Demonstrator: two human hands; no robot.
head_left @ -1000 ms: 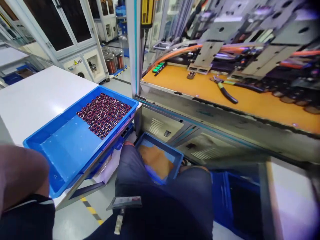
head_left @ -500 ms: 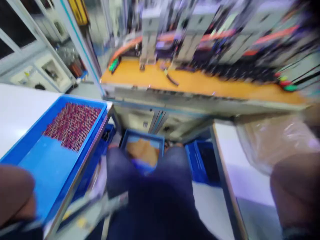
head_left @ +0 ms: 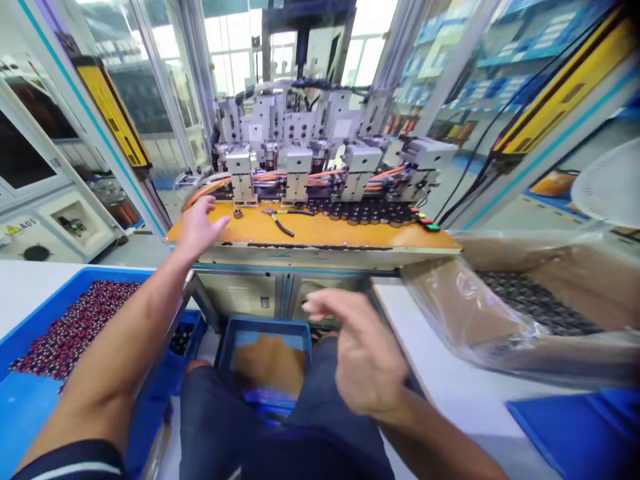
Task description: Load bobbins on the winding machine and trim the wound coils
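Note:
My left hand (head_left: 199, 230) reaches over the left end of the orange worktop (head_left: 330, 233), thumb and fingers apart, holding nothing. Just right of its thumb sits a small round metal part (head_left: 238, 213). Pliers with dark and yellow handles (head_left: 283, 224) lie further right on the worktop. Lower and nearer to me, my right hand (head_left: 367, 353) hangs in the air, slightly blurred, its fingers curled and the index finger and thumb close together. Whatever may be between those fingertips is too blurred to name. Behind the worktop stands a row of metal machine units (head_left: 297, 167) with orange hoses.
A blue tray (head_left: 30, 403) of small red-and-dark parts is at left, partly behind my left arm. Black round parts (head_left: 373, 212) line the worktop's right side. A plastic-lined carton (head_left: 440, 287) of dark parts stands at right. Below is a blue bin (head_left: 267, 325).
The view has tilted up, bringing the machine fully into sight. My left hand has moved from the tray's side to the worktop; my right hand has come inward from the right edge.

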